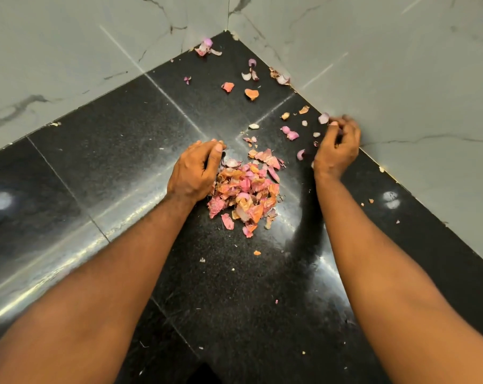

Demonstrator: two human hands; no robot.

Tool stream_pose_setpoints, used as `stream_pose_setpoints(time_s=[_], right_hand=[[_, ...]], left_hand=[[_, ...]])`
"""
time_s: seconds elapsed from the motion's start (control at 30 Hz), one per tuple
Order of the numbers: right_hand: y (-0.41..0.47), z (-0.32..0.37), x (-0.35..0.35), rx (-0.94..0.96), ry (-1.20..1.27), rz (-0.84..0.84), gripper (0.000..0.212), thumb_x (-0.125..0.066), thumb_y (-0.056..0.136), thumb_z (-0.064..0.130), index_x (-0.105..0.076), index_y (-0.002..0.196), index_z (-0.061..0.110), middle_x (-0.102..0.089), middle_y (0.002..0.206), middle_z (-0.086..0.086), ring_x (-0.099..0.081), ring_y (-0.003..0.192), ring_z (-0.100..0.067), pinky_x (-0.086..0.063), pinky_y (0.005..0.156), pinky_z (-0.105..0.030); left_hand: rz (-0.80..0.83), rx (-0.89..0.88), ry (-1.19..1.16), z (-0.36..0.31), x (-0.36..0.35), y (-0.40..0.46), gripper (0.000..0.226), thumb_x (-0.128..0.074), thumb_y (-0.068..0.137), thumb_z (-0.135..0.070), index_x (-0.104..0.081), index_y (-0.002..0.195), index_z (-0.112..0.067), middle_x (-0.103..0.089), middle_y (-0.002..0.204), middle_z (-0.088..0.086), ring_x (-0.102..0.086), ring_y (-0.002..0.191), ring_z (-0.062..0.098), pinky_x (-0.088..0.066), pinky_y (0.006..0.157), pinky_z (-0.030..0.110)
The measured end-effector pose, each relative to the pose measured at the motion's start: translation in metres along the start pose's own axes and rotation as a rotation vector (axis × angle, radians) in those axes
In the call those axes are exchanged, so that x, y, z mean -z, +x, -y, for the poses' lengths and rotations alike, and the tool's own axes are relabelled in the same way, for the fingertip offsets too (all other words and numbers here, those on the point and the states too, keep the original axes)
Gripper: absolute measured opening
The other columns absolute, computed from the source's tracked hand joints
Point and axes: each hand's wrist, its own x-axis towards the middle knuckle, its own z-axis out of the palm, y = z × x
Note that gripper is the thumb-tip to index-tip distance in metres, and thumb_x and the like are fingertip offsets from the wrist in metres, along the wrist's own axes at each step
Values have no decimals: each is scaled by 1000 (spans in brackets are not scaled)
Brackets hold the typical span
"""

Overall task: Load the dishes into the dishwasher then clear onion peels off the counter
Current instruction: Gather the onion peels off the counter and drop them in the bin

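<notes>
"Many onion peels [245,189] sit in 1 pile in the middle of the black counter [96,162]. What can go wrong now?"

"I think the peels are thin and light. A fast push can send them flying off the pile. Some can slip under a hand and stay behind."

"What about the loose peels [251,93] far back?"

"They lie well apart from the pile, up by the corner where the 2 walls [401,65] meet. A few lie right against the wall. I think those are easy to miss."

"What is the left hand [196,171] doing?"

"It is cupped, half closed, with its fingers curled. It rests on the counter and touches the left side of the pile, like a little wall. It grips nothing that I can see."

"And the right hand [337,146]?"

"It is near the right wall, with fingers bent in close. It is next to a small pale peel [323,117]. I cannot tell if it pinches a peel or just pushes them."

"Any tiny bits?"

"Yes, small crumbs [257,253] lie near the front. Hands may not catch those."
</notes>
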Motion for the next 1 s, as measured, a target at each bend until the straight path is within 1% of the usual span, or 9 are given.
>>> stream_pose_setpoints(time_s=[0.07, 0.17, 0.27, 0.37, 0.43, 0.63, 0.77, 0.9, 1.0], right_hand=[[-7, -4, -2, 113, -147, 147, 35, -57, 98, 29, -74, 124, 14, -69, 130, -5, -56, 129, -16, -42, 114, -33], [-23, 4, 6, 281, -52, 396, 31, -59, 102, 25, -72, 129, 18, -75, 122, 4, -69, 101, -4, -58, 93, -32], [-38, 3, 16, 523, -35, 263, 19, -63, 99, 16, -78, 111, 15, -75, 117, 3, -66, 113, -18, -50, 102, -41], [-28, -5, 17, 164, -330, -15, 39, -59, 94, 31, -68, 129, 19, -61, 143, -2, -48, 140, -26, -34, 116, -45], [-27, -7, 16, -97, -474, 100, 63, -52, 95, 43, -49, 150, 12, -46, 158, -14, -35, 151, -33, -24, 124, -49], [-46, -1, 23, 447, -52, 368, 38, -57, 104, 21, -62, 141, 12, -56, 151, -3, -53, 139, -19, -41, 118, -40], [-35, -2, 17, 33, -386, 310, 66, -38, 106, 51, -39, 159, 12, -28, 169, -14, -24, 157, -27, -19, 129, -45], [-45, 2, 24, 235, -67, 573, 44, -47, 108, 42, -55, 149, 31, -56, 152, -7, -63, 124, -10, -49, 109, -36], [-39, 0, 27, 213, 64, 285, 38, -50, 107, 30, -66, 139, 17, -64, 143, -4, -58, 133, -18, -48, 112, -44]], left_hand=[[3, -3, -1, 1, -1, 0, 46, -35, 110, -45, -70, 114, -16, -68, 94, 4, -62, 91, 20, -54, 80, 45], [6, -17, -7, 2, -1, 0, 52, -32, 110, -47, -69, 107, -11, -67, 91, 8, -61, 89, 23, -52, 79, 49], [-5, -34, -15, 1, -1, 1, 49, -33, 111, -45, -69, 110, -12, -68, 93, 7, -61, 91, 23, -52, 81, 48], [-6, -30, -19, 1, -1, 0, 47, -34, 111, -44, -70, 115, -15, -69, 97, 5, -62, 94, 22, -53, 83, 47], [-1, -20, -17, 0, -1, 0, 49, -33, 111, -46, -70, 114, -15, -69, 96, 5, -62, 93, 22, -53, 82, 47], [-13, -40, -21, 0, -1, 1, 47, -35, 111, -43, -71, 114, -14, -70, 98, 5, -63, 94, 21, -53, 84, 47], [-16, -35, -10, -2, -1, 0, 45, -36, 111, -41, -71, 116, -14, -68, 96, 1, -61, 92, 19, -53, 82, 44], [-14, -34, -7, -2, -1, 1, 43, -38, 111, -39, -71, 120, -14, -64, 98, -6, -60, 94, 16, -53, 84, 41], [-17, -35, -1, -4, 0, 1, 42, -38, 111, -39, -71, 117, -13, -66, 97, -3, -60, 93, 17, -52, 82, 41]])
